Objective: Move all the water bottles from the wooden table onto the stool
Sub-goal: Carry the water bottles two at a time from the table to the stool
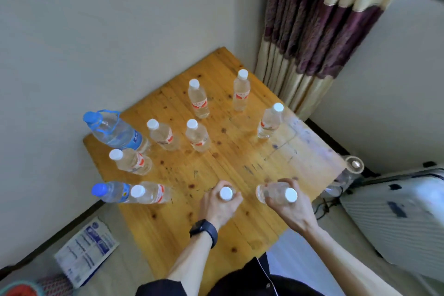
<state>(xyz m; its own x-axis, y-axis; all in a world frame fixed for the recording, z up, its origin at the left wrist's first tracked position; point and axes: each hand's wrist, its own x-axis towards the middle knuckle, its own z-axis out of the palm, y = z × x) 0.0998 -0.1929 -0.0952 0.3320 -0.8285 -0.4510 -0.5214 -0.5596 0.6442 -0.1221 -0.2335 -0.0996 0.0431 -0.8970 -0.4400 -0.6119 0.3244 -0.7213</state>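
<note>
Several clear water bottles with white caps stand on the wooden table [240, 161]. My left hand [219, 204] grips one white-capped bottle [226, 193] near the table's front edge. My right hand [288, 204] grips another white-capped bottle [276, 193], tilted toward me. A large blue-capped bottle [113, 131] with a blue handle stands at the left, and a small blue-capped bottle [109, 192] is at the front left beside a white-capped one [151, 192]. The stool is not in view.
The table sits in a corner against the wall, with a striped curtain [312, 31] behind it. A white suitcase [396, 218] lies on the right. A clear container [353, 166] stands by the table's right edge. A printed bag [86, 250] lies on the floor at the left.
</note>
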